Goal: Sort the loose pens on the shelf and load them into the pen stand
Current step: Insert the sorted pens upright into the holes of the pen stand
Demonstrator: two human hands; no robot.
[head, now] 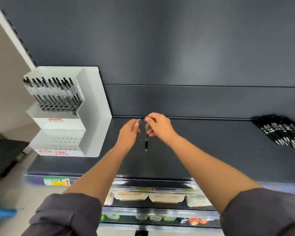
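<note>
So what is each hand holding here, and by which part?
The right hand pinches a black-and-clear plastic pen by its upper end, tip hanging down. The left hand grips a second black pen; only one end shows.

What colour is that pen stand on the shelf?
The pen stand is white, with red-printed labels on its front; seen in the head view.

Dark blue-grey back panel (177, 48) behind my grip, soft glare on it, same-colour shelf (220, 159) underneath. Beige wall (3, 68) and pale floor (12, 196) off left, food trays (166, 198) on the lower shelf.
</note>
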